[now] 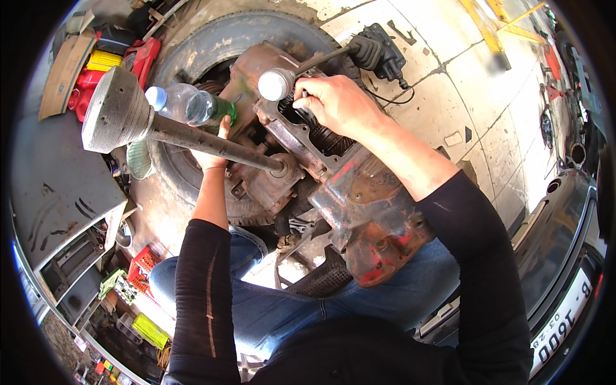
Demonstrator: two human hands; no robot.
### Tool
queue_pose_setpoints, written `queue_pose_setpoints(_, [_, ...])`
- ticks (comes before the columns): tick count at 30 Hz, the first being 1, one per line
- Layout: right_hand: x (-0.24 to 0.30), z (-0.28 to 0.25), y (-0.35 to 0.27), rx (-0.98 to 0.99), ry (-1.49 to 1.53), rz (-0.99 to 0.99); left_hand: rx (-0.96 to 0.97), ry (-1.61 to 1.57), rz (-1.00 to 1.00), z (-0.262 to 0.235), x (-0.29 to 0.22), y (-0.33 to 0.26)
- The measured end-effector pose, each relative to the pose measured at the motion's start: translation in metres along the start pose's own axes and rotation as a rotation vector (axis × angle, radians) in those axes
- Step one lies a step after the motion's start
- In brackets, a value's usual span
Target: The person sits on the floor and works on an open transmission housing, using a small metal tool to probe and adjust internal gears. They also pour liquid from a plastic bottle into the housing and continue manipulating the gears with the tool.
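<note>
Seen from above, we have a worn tyre [192,51] lying flat on the tiled floor [449,102], and on it rests a rusty, red-stained gearbox housing [359,212], whose long axis runs from the lower right, near our lap, up toward the upper left. From its front end a dark steel shaft [212,142] continues on nearly the same line, up and to the left, and ends in a broad grey cone-shaped flange [115,110] close to the lens. Across the open top of the housing a thinner lever [321,61] rises toward the upper right, carrying a white ball knob [276,84] at its near end and a black ribbed boot [367,51] farther along. Our right hand [340,102] sits over that opening, fingers curled shut on a small part at the rim, just right of the knob; what it pinches we cannot tell. Our left hand [215,151] lies behind the shaft, partly hidden, closed around the green base of a clear plastic bottle [189,104], which lies tilted with its cap toward the upper left. The opening therefore lies directly under the right hand and to the right of the bottle, so the right hand is the nearer one.
</note>
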State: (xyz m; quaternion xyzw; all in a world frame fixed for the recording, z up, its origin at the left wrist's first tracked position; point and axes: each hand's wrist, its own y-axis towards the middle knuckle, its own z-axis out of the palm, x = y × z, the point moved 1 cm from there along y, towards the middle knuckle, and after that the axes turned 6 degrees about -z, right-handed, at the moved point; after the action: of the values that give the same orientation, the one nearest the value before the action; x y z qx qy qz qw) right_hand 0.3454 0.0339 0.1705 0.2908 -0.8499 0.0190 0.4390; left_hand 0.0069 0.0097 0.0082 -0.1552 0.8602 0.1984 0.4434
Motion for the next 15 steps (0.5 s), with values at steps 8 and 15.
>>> queue_pose_setpoints(8, [0.005, -0.003, 0.004, 0.053, -0.009, 0.113, -0.016, 0.056, -0.019, -0.001, 0.003, 0.000])
queue_pose_setpoints(15, [-0.001, 0.003, -0.002, -0.006, -0.015, 0.025, 0.012, 0.047, -0.021, 0.000, -0.013, -0.002])
